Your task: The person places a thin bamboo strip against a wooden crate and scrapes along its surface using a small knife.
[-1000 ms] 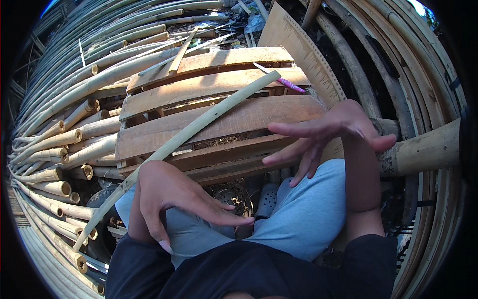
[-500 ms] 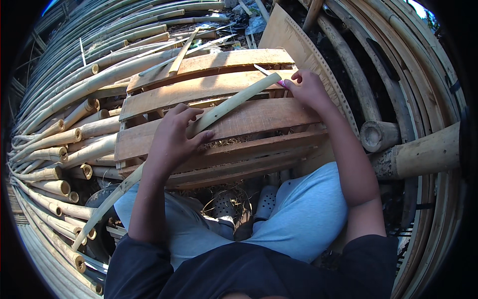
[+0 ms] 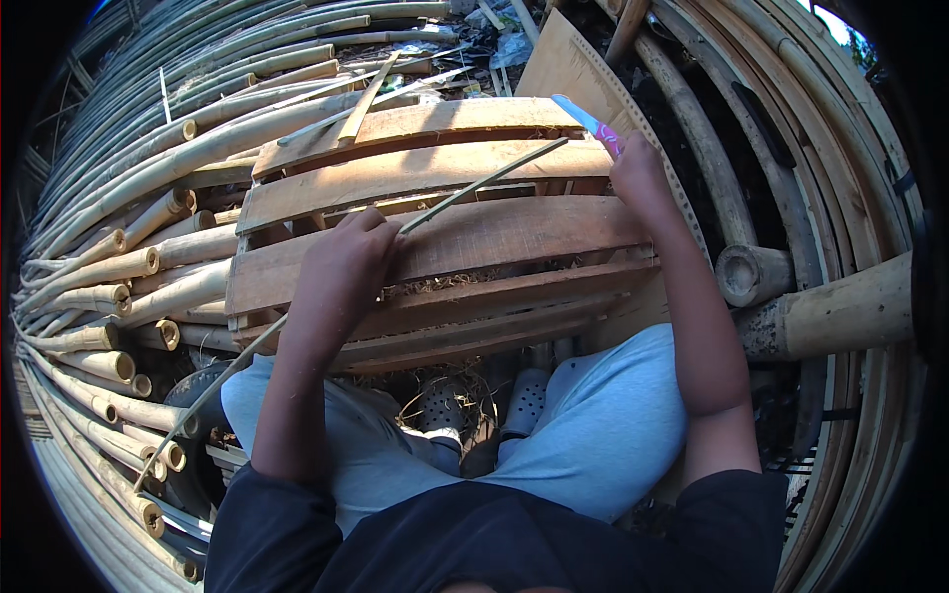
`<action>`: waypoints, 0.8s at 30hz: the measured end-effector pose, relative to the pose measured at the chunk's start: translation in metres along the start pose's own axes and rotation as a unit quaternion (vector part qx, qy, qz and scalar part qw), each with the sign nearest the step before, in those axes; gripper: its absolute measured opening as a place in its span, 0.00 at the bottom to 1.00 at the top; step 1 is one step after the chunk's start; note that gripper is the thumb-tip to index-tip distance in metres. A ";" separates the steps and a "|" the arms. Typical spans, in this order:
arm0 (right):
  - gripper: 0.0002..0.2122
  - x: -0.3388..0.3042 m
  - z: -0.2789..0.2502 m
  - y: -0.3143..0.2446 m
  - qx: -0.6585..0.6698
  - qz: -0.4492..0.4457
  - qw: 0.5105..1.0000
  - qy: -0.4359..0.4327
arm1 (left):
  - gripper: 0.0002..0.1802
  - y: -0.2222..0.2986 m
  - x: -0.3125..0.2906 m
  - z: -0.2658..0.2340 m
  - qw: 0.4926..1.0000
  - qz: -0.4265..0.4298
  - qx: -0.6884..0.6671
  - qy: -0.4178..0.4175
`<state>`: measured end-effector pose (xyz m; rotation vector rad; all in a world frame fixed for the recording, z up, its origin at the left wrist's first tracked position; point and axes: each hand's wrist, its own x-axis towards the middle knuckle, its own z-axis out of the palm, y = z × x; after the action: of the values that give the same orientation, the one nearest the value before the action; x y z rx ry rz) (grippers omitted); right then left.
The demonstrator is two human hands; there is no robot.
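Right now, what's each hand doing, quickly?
Left hand: closed, holding the strip.
Right hand: closed, holding the knife by its handle.

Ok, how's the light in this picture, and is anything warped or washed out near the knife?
Head view: sunlight brightens the far wooden slats, with darker shadow patches at their left; head view: the knife in the right hand has a pale, bluish blade, its outline still readable; head view: the long poles on the right bow with the fisheye, and the corners go black.
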<state>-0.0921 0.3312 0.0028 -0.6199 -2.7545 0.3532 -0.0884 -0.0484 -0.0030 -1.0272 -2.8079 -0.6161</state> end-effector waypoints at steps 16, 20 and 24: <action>0.08 -0.067 0.021 -0.086 0.142 -0.265 0.954 -0.013 | 0.05 -0.004 0.010 0.020 0.994 0.048 0.028 0.094; 0.07 -0.052 0.020 -0.079 0.102 -0.274 0.956 -0.013 | 0.08 -0.005 0.006 -0.001 0.999 0.032 -0.025 0.028; 0.06 -0.041 0.022 -0.068 0.114 -0.279 0.953 0.007 | 0.13 -0.014 0.000 -0.009 0.999 -0.007 -0.005 -0.044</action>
<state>-0.0894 0.2494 -0.0063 0.2160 -2.6684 0.5107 -0.0977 -0.0623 0.0006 -1.0618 -2.8927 -0.6017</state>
